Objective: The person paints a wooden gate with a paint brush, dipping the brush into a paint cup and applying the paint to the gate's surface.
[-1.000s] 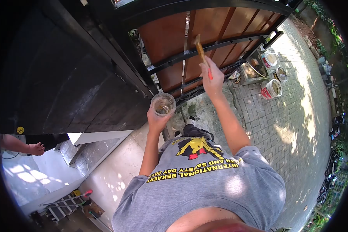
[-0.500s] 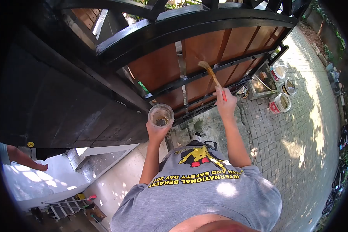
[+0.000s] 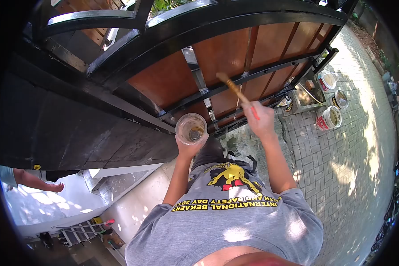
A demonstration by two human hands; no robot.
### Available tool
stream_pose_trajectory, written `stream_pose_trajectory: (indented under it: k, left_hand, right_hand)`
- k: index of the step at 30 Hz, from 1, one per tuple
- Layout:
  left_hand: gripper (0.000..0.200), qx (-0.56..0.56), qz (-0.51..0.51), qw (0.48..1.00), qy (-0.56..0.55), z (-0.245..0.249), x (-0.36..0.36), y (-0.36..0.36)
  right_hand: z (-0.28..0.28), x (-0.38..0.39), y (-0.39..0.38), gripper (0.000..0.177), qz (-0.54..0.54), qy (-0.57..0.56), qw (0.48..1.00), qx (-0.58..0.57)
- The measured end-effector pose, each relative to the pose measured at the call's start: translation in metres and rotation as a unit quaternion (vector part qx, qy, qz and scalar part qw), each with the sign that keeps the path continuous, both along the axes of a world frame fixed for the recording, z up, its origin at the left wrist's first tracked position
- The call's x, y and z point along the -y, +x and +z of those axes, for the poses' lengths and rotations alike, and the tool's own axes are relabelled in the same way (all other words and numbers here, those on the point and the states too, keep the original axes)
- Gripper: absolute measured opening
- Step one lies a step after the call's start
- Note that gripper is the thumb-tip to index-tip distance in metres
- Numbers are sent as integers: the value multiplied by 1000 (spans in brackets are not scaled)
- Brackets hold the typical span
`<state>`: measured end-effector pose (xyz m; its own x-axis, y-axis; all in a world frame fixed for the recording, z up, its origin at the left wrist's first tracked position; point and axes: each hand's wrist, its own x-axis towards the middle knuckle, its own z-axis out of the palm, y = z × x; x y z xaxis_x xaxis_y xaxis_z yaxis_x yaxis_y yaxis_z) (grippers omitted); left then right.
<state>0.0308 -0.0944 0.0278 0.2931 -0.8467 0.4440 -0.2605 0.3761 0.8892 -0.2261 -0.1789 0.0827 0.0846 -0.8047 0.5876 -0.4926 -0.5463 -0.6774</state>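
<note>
My left hand (image 3: 191,146) is wrapped round a clear plastic cup (image 3: 181,129) with a little brownish liquid at its bottom, held upright in front of the gate. In my right hand (image 3: 261,122) is a paintbrush (image 3: 236,90), gripped by its handle, with red showing near my fingers. The brush's bristles point up and left and overlap a brown panel (image 3: 221,51) of the gate in this view. Black metal bars (image 3: 228,88) frame the panels, whose surface looks glossy in places.
Several tubs, among them a white bucket with red print (image 3: 328,119), stand on the paving (image 3: 314,155) at right. A dark metal panel (image 3: 88,137) fills the left. Beyond it, another person's arm (image 3: 33,179) shows. A folded stepladder (image 3: 82,232) lies lower left.
My view has shifted, and the gate appears further left and closer. My right hand has brought the brush a little left across the panel. The cup stays in my left hand, tilted slightly differently.
</note>
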Motion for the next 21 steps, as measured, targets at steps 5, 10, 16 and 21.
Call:
stream_pose_trajectory:
  k: [5,10,16,21]
  left_hand:
    - [80,50,-16,997,50,-23,0,19]
    - [60,-9,-19,999,38,-12,3,-2]
    - [60,100,-79,992,12,3,16,-9]
    - [65,91,-55,994,27,-6,19,-2]
  right_hand:
    - [10,10,-19,23,-109,-6,993,38]
    - [-3,-16,13,26,-58,12,998,16]
    - [-3,-6,16,27,-30,-53,998,0]
    - [-4,16,-27,27,-136,41,980,137]
